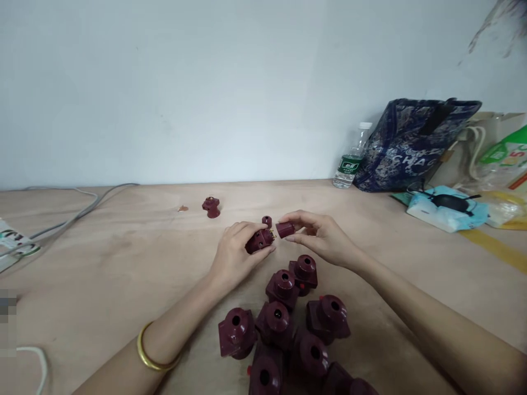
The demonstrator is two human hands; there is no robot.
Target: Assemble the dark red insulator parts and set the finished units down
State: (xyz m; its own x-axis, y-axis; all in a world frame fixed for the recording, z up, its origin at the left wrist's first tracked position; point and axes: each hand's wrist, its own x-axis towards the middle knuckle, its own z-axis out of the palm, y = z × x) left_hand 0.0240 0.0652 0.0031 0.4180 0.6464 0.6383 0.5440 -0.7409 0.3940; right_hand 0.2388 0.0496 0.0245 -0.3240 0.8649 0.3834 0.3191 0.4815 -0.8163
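Observation:
My left hand (236, 247) is closed round a dark maroon plastic connector body (260, 240), whose brass pins point to the right. Facing those pins, a small maroon cap (284, 229) is pinched between the thumb and fingers of my right hand (315, 235). A narrow gap separates the two parts. Just behind them stands a small maroon piece with a hole in its top (267, 221). Close below my hands, several maroon housings (284, 282) with round holed tops and square flanges lie in a cluster, some showing a bit of red.
A single maroon part (211, 207) sits farther back, beside a small brownish scrap (183, 208). Grey cables (88, 206) run along the left. At the back right are a water bottle (349, 162), a dark patterned bag (411, 145) and a light-blue packet (444, 211).

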